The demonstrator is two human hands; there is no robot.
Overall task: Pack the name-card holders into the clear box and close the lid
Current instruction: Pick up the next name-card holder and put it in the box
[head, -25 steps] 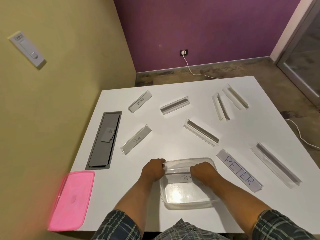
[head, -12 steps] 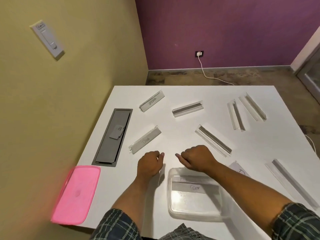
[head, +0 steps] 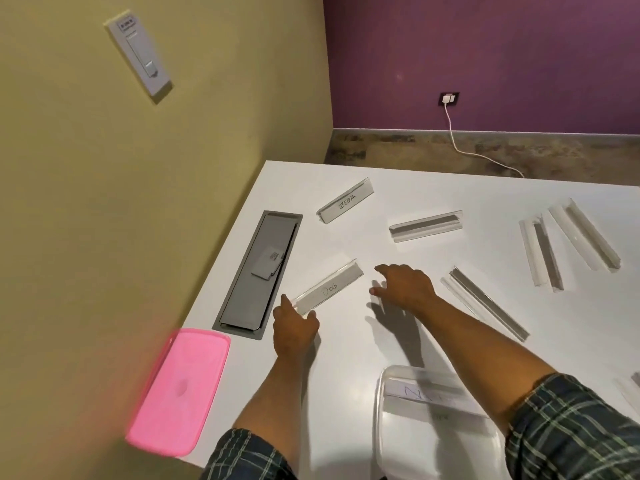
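The clear box (head: 382,427) stands at the table's near edge with one name-card holder (head: 429,398) lying inside. The pink lid (head: 180,389) lies at the near left corner. My left hand (head: 294,329) pinches the near end of the "DOG" holder (head: 329,289), which lies flat on the table. My right hand (head: 405,285) hovers just right of that holder's far end, fingers spread and holding nothing. More holders are scattered farther out: "ZEBRA" (head: 346,200), a blank one (head: 426,226), a long one (head: 485,303) and a pair (head: 542,254) at the right.
A grey cable hatch (head: 242,299) with a small card on it is set into the table (head: 346,358) near the left edge. The yellow wall runs close along the left side. Another holder (head: 632,386) shows at the right frame edge.
Both hands left the clear box and reached forward and left. My left hand now grips the end of the "DOG" holder. The view has swung left.
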